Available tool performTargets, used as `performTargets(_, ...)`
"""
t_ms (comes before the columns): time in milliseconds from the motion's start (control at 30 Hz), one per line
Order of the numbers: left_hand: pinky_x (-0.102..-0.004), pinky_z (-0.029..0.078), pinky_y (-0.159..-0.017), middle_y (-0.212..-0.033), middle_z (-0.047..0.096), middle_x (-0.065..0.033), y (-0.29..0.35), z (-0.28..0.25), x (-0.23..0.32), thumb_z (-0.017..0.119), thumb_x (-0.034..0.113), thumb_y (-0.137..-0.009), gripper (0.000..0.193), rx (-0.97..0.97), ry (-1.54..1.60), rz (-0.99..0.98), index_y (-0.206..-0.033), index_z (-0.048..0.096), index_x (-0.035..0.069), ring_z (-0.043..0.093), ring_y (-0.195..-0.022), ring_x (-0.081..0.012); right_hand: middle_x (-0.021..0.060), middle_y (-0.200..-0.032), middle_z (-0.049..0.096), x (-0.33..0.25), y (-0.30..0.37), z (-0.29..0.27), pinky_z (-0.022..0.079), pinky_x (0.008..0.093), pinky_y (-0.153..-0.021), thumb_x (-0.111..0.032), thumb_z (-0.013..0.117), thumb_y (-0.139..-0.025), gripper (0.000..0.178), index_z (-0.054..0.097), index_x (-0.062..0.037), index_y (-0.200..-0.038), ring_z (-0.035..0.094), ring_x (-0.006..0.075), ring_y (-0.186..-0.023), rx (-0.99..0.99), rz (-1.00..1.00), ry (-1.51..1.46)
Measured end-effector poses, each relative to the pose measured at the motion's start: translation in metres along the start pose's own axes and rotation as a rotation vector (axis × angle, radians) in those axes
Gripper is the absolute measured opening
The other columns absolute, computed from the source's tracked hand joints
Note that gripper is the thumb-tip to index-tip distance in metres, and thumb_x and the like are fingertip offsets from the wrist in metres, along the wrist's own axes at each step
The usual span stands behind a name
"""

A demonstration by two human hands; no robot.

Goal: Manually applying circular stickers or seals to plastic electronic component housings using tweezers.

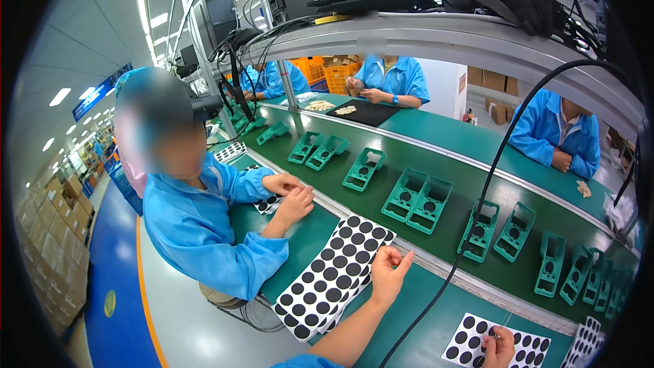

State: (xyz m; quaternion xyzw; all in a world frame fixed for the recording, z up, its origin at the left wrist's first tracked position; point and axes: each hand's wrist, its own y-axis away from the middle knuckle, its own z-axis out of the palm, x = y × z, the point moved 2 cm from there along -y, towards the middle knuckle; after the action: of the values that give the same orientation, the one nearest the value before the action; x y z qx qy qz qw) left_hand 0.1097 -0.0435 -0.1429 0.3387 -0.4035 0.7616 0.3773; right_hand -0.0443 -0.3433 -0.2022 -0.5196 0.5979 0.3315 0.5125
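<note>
My left hand [388,277] is raised at the right edge of a stack of white sheets with black round stickers [330,269]. Its fingers are loosely curled, the thumb stands apart, and no object shows in it. Lower right, my right hand [501,349] is closed in a pinch over another white sticker sheet [470,341]. Something thin and pale pokes up by its fingertips, too fine to make out. Beyond my hands, green plastic housings [417,201] with black discs in them stand in a row on the green belt [354,208].
A black cable [446,276] hangs across the front. A metal rail [470,283] edges the belt. To my left a co-worker in blue [204,225] works with both hands close together. Other workers sit across the belt, one at a black mat [368,112]. A frame [381,31] spans overhead.
</note>
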Motion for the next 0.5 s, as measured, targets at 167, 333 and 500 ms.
performTargets(167, -0.0166, 0.027, -0.045, -0.059, 0.038, 0.0062, 0.000, -0.003, -0.004, 0.065, 0.007, -0.082, 0.027, -0.018, -0.070, -0.031, -0.070, 0.041, 0.008, 0.034, -0.052, -0.0010, 0.0074, -0.098, 0.059, -0.020, 0.001, 0.003, 0.046, 0.0210, -0.071, -0.003, 0.053, -0.088, 0.025, 0.053, 0.0026, -0.112, 0.055, 0.0103, -0.078, -0.013, 0.033, 0.076)
performTargets(333, -0.0169, 0.027, -0.047, -0.061, 0.037, 0.0060, 0.005, 0.000, -0.006, 0.061, 0.001, -0.083, 0.028, -0.069, -0.160, -0.071, -0.068, 0.038, 0.009, 0.032, -0.054, -0.0012, 0.0072, -0.100, 0.059, -0.014, 0.001, 0.006, 0.046, 0.0211, -0.071, -0.002, 0.053, -0.087, 0.025, 0.053, 0.0024, -0.111, 0.055, 0.0104, -0.080, 0.007, 0.043, -0.082)
performTargets(500, -0.0172, 0.027, -0.047, -0.061, 0.037, 0.0058, 0.003, -0.005, -0.013, 0.061, 0.003, -0.083, 0.029, -0.072, -0.273, -0.023, -0.067, 0.038, 0.009, 0.031, -0.054, -0.0014, 0.0077, -0.102, 0.058, -0.021, -0.003, 0.013, 0.047, 0.0221, -0.072, -0.001, 0.053, -0.087, 0.025, 0.054, 0.0024, -0.111, 0.056, 0.0117, -0.084, -0.003, 0.033, -0.042)
